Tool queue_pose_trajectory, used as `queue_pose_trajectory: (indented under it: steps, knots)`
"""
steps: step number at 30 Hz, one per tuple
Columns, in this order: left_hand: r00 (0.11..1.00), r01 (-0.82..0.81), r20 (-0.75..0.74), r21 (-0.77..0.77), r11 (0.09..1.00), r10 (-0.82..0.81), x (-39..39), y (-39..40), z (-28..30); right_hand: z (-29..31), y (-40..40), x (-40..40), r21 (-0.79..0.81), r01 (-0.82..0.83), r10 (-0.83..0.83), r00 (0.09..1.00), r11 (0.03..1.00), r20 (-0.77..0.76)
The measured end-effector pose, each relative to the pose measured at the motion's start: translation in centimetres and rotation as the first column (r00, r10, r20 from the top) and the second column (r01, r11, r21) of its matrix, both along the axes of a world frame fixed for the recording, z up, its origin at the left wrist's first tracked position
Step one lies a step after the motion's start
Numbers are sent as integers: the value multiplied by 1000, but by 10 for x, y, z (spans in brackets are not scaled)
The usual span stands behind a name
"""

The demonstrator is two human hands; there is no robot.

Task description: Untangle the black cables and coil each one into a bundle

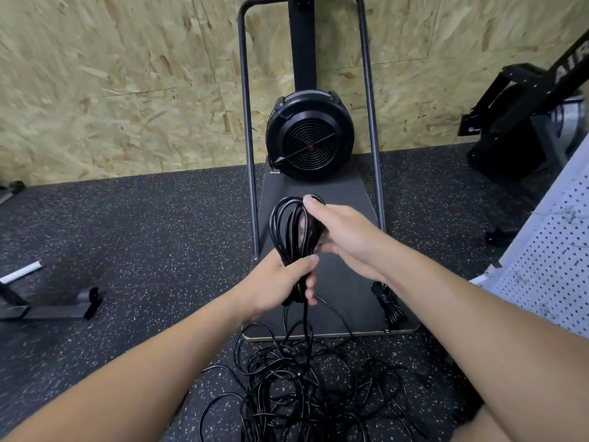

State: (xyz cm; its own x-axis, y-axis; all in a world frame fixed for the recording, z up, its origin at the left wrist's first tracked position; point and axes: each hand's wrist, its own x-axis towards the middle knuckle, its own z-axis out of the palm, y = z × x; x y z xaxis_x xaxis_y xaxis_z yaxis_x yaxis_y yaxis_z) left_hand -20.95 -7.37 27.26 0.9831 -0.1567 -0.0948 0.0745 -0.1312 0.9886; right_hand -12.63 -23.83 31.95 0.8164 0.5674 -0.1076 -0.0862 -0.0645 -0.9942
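Both hands grip one looped black cable between them

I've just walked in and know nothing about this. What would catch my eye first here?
Probably the two bare hands at centre: the left hand grips a half-made coil of black cable at its base while the right hand holds its upper loops. Below them a tangle of cable sprawls on the speckled floor. Behind stands a black fan machine against the chipboard wall.
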Motion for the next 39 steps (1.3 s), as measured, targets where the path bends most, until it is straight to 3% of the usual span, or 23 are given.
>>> queue_pose_trajectory:
  steps: [5, 10, 16, 18, 20, 22, 28, 32, 39]
  knots:
    - [1000, -19, -11, 94, 995, 20, 6, 2, 7, 8, -1, -5, 115, -37, 37, 999, 993, 8]
    - [999, 43, -33, 115, 992, -40, 4, 8, 14, 11, 1, -4, 67, -46, 42, 997, 997, 59]
    - [996, 80, -33, -65, 995, -82, 6, 19, 32, 28, -9, 3, 41, 70, -70, 998, 997, 7]
    - [989, 128, -63, -126, 984, -137, 5, 14, 31, 25, -2, 1, 143, 121, -118, 993, 982, -29]
    - [972, 163, -129, -234, 959, -197, 1, 7, 28, 26, 8, -6, 344, 153, -93, 978, 926, -185]
    - [952, 189, -172, -314, 930, -252, 0, 1, 25, 28, 16, -12, 443, 192, -59, 953, 875, -298]
    - [938, 245, -161, -319, 915, -307, -7, -8, 27, 31, 21, -13, 367, 317, -183, 917, 874, -354]
    - [959, 223, -120, -248, 943, -258, -10, -13, 26, 29, 22, -18, 466, 379, -160, 882, 799, -444]
    - [935, 264, -149, -318, 911, -323, -15, -3, 26, 38, 27, -26, 481, 298, -97, 912, 824, -398]
